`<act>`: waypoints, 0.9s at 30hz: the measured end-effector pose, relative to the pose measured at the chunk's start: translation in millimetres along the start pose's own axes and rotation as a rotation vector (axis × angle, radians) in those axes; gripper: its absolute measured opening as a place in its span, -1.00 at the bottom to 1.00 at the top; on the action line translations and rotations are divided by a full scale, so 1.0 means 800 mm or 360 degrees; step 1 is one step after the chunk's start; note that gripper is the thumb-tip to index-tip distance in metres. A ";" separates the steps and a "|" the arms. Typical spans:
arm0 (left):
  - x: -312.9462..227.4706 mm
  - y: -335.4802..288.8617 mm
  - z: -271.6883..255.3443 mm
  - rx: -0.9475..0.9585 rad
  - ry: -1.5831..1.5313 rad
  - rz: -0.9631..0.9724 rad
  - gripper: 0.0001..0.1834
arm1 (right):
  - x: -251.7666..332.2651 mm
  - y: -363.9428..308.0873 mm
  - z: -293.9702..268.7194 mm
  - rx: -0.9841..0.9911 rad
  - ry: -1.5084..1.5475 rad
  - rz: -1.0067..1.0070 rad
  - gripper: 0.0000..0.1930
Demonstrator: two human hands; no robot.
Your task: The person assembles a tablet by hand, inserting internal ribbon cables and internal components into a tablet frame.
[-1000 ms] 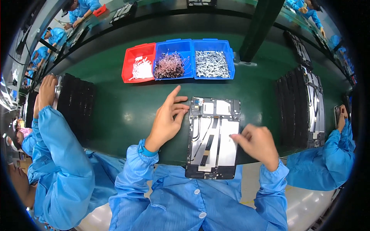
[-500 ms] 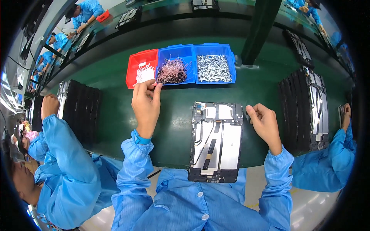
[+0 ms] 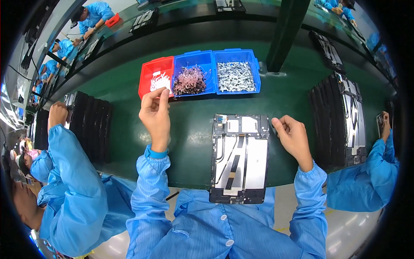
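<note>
My left hand [image 3: 154,120] is raised at the near edge of the red bin [image 3: 143,89], thumb and fingers drawn together in a pinch. Anything between those fingertips is too small to make out. Behind them, small white strips [image 3: 160,81] lie in the red bin. My right hand [image 3: 294,137] is closed, its fingertips just off the upper right edge of an opened tablet [image 3: 255,163]. What this hand may hold cannot be made out. The tablet lies with its inside up, showing silver plates and black cables, its lower end at the table's front edge.
Two blue bins join the red one: the middle bin [image 3: 183,58] holds thin pinkish wired parts, the right bin [image 3: 258,86] silvery pieces. Stacks of dark tablets stand left [image 3: 92,125] and right [image 3: 330,125]. A green post [image 3: 282,39] rises behind. Co-workers in blue sit on both sides.
My left hand has moved left, from the border of the red and middle bins to the red bin's front. My right hand and the tablet have hardly changed.
</note>
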State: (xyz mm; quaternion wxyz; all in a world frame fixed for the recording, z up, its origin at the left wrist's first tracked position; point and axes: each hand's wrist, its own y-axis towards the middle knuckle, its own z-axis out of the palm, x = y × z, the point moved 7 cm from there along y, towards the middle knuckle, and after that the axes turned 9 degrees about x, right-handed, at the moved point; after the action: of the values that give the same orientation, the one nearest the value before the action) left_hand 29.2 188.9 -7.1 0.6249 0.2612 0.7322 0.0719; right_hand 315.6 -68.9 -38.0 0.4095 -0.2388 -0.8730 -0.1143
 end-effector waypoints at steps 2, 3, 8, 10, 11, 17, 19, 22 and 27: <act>-0.004 -0.003 -0.005 -0.0099 -0.0084 0.0032 -0.83 | 0.000 -0.001 -0.001 -0.0011 0.0025 -0.0004 -0.62; -0.009 -0.008 -0.004 -0.0099 -0.0091 0.0032 -0.83 | 0.001 -0.003 -0.002 -0.0020 0.0055 -0.0006 -0.66; -0.039 -0.071 0.047 0.0507 -0.0680 -0.0465 -0.87 | 0.064 -0.023 -0.009 -0.0259 0.0282 -0.0402 -0.88; -0.056 -0.103 0.068 0.0666 -0.0859 -0.0384 -0.91 | 0.097 -0.032 0.011 -0.0050 0.0589 -0.0428 -0.80; -0.060 -0.116 0.077 0.0720 -0.0972 -0.0412 -0.93 | 0.114 -0.037 0.021 0.0135 0.0664 -0.0417 -0.72; -0.068 -0.142 0.093 0.0792 -0.1213 -0.0401 -0.90 | 0.143 -0.051 0.062 0.0425 0.0804 -0.0577 -0.68; -0.064 -0.145 0.091 0.0827 -0.1216 -0.0380 -0.88 | 0.149 -0.055 0.058 0.0174 0.0626 -0.0773 -0.81; -0.060 -0.148 0.089 0.0865 -0.1213 -0.0355 -0.85 | 0.147 -0.058 0.064 0.0070 0.0609 -0.0929 -0.80; -0.065 -0.152 0.089 0.0919 -0.1355 -0.0436 -0.82 | 0.154 -0.059 0.064 0.0048 0.0499 -0.0945 -0.83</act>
State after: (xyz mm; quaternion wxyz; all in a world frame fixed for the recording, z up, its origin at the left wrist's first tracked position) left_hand 65.8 45.0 -28.4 0.7732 0.3305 0.4311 -0.3272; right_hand 189.9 -49.5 24.4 0.4911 0.0525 -0.8325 -0.2510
